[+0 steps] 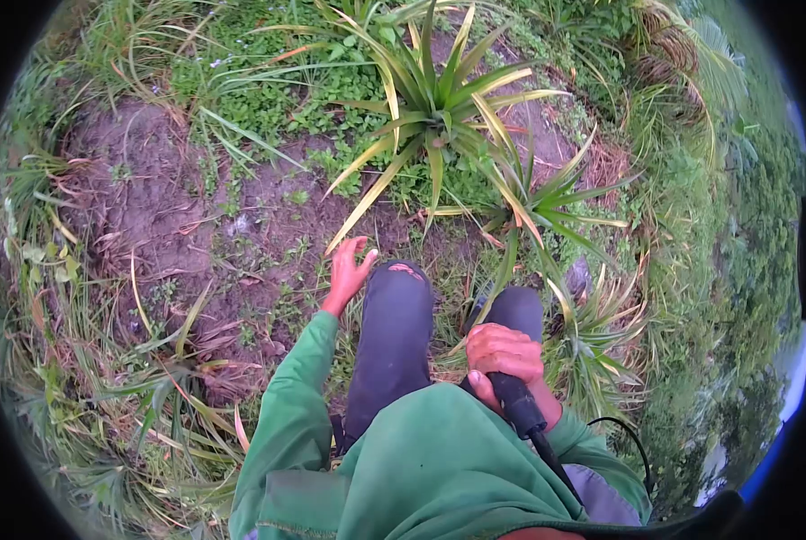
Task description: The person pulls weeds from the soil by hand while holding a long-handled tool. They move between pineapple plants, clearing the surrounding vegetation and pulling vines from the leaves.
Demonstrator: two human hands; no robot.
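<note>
Looking down from the head camera at a patch of bare soil (151, 193) ringed by grass and weeds. Right hand (504, 353): grip closed around a black handle (516, 402), fingers wrapping over its top end, thumb lying along the near side. Handle sitting in front of the green shirt (439, 468), just right of the body's middle, with a thin black cable (623, 436) looping near the right sleeve; lower end of the tool staying hidden. Left hand (347, 270): grip open, holding nothing, fingers spreading above the soil beside the left knee. Dark trousers (392, 337) covering 2 legs standing in the grass. Spiky pineapple plant (434, 112) growing just ahead of the feet, a smaller plant (547, 202) to its right.
</note>
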